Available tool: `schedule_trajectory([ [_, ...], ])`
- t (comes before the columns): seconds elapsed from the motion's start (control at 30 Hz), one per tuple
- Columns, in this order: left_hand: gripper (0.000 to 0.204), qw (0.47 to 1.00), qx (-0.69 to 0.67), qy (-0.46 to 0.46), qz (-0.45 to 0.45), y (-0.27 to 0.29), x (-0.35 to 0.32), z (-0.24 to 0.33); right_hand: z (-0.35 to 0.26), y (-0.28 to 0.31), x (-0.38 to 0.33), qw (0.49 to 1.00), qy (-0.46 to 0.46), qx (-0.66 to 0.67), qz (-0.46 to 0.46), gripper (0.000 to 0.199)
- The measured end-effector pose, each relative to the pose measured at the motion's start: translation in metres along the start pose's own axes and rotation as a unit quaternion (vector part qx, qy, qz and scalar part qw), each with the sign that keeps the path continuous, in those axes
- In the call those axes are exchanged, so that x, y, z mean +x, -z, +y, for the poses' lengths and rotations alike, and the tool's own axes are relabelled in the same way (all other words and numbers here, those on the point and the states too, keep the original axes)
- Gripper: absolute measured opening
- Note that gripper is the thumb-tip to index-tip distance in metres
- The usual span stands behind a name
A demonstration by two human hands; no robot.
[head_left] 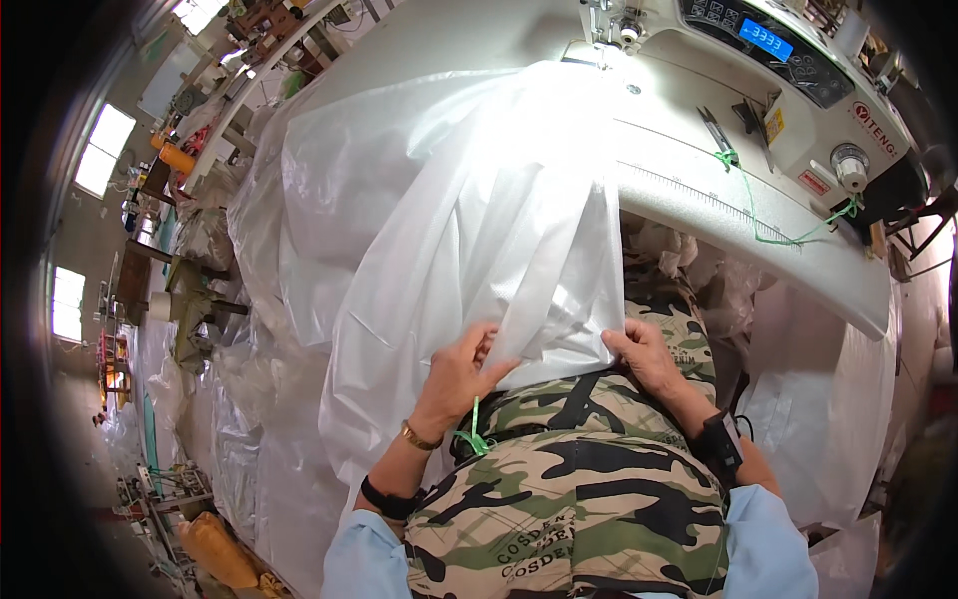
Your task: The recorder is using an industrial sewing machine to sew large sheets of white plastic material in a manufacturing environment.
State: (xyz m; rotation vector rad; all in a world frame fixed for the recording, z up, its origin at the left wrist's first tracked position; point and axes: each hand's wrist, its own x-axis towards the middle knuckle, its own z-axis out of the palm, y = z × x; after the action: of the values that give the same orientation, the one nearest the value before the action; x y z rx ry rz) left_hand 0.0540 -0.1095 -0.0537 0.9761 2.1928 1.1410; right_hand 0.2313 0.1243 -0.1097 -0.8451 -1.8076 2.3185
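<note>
Head view of a sewing station. At the far left, heaps of pale translucent plastic sheeting (215,399) lie along the floor beside the work table. A large sheet of white woven plastic fabric (469,220) drapes from the white table top (758,240) over its near edge into the person's lap, above camouflage-patterned trousers (579,489).

The left hand (461,377) is closed on the lower hem of the fabric, thumb over the folded edge; a thin gold bracelet, a black wristband and a loop of green plastic tie (473,431) sit at or just beside its wrist. The right hand (644,354) is likewise clenched on the same hem, further along toward the right, so the edge is stretched between the two hands.

The far end of the fabric reaches the needle area of the white industrial sewing machine (758,70) at the table's far right corner. Small snips (715,128) and green thread (768,215) lie on the table.

Judged progress: the hem is being gathered and aligned in the lap; its edge is not yet under the needle.
</note>
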Motion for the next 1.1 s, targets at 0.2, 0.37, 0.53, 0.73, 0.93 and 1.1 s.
schedule_trajectory([
  [0.2,0.025,0.968,0.132,-0.161,0.137,-0.016,0.038,0.024,-0.039,-0.022,0.003,0.937,0.227,-0.218,0.155,0.028],
  [0.37,0.008,0.965,0.067,-0.193,0.165,-0.016,0.047,0.024,-0.068,-0.036,-0.014,0.890,0.268,-0.361,0.083,0.038],
  [0.53,0.008,0.981,-0.025,-0.175,0.079,-0.009,0.045,0.039,-0.081,-0.064,-0.002,0.997,0.029,-0.071,0.034,0.028],
  [0.73,0.009,0.988,-0.031,-0.148,0.024,0.005,0.046,0.038,-0.097,-0.090,-0.001,0.947,0.216,-0.236,0.032,0.021],
  [0.93,0.012,0.981,-0.153,-0.115,-0.025,-0.002,0.051,0.025,-0.099,-0.095,0.008,0.884,0.302,-0.357,-0.011,0.024],
  [1.1,0.013,0.975,-0.215,-0.047,-0.033,0.002,0.050,0.022,-0.104,-0.092,-0.006,0.889,0.259,-0.378,0.022,0.041],
])
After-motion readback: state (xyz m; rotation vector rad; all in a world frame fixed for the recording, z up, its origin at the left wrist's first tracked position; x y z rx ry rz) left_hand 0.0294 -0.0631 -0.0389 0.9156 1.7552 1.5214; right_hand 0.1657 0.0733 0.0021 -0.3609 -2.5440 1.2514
